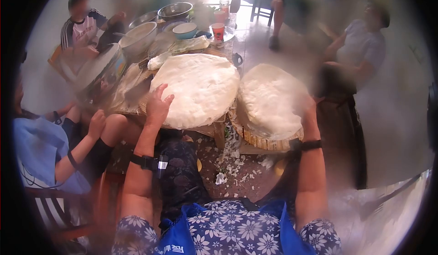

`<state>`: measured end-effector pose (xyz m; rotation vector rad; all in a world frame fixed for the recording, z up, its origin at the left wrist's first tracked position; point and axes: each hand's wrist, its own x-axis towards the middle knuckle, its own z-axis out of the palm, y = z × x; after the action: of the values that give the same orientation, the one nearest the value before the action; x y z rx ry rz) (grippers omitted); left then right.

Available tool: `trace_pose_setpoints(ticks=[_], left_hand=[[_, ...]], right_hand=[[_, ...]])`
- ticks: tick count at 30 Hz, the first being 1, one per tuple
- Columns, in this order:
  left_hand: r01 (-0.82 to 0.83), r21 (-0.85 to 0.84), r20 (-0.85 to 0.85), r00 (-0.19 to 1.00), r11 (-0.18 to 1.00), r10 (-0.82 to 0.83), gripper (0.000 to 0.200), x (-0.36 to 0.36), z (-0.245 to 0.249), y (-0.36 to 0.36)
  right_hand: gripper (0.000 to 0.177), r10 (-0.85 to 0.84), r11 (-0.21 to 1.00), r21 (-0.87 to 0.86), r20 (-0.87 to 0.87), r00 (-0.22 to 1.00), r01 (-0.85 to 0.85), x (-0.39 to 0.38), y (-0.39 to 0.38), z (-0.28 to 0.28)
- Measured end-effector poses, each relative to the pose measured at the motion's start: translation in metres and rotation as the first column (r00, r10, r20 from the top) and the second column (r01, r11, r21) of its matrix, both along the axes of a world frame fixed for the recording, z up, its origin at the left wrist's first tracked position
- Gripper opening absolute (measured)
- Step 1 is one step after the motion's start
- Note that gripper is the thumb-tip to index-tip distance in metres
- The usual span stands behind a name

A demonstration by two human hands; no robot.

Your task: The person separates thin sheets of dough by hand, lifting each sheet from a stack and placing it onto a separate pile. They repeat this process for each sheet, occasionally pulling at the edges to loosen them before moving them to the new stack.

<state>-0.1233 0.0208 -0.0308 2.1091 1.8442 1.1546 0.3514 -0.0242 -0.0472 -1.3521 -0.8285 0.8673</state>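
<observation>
Two large, round, white dough-like sheets lie side by side. My left hand is at the lower left edge of the left sheet, fingers apart, with nothing held between them. The right sheet rests on a round, ridged, straw-coloured base. At its right edge is my right hand, blurred, with its fingertips hard to make out; whether it grips the edge cannot be seen.
Bowls, a metal basin, a red cup and leafy pieces stand beyond the left sheet. People sit at the left, right and far side. White scraps litter the floor.
</observation>
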Motion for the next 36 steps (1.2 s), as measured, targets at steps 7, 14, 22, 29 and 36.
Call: trace_pose_setpoints(ticks=[7,14,22,29,36], left_hand=[[0.251,-0.109,-0.18,0.947,0.962,-0.267,0.046,0.114,0.008,0.006],[0.215,-0.281,-0.372,0.874,0.935,-0.313,0.051,0.157,0.002,0.007],[0.234,-0.094,-0.323,0.912,0.968,-0.252,0.042,0.167,-0.015,0.01],[0.503,0.065,-0.094,0.863,0.862,-0.497,0.033,0.232,-0.017,-0.053],[0.591,-0.392,0.581,0.753,0.705,-0.308,0.036,0.241,-0.105,-0.065]], right_hand=[[0.015,-0.14,0.984,-0.127,-0.138,0.98,0.123,0.043,-0.01,-0.019],[0.013,-0.227,0.96,-0.187,-0.092,0.969,0.207,0.078,-0.009,-0.047],[0.013,-0.182,0.951,-0.245,0.043,0.982,0.187,0.127,0.001,-0.093],[0.015,-0.176,0.948,-0.264,0.034,0.984,0.179,0.121,-0.011,-0.084],[0.015,-0.02,0.97,-0.212,0.403,0.915,0.115,0.138,0.01,-0.122]])
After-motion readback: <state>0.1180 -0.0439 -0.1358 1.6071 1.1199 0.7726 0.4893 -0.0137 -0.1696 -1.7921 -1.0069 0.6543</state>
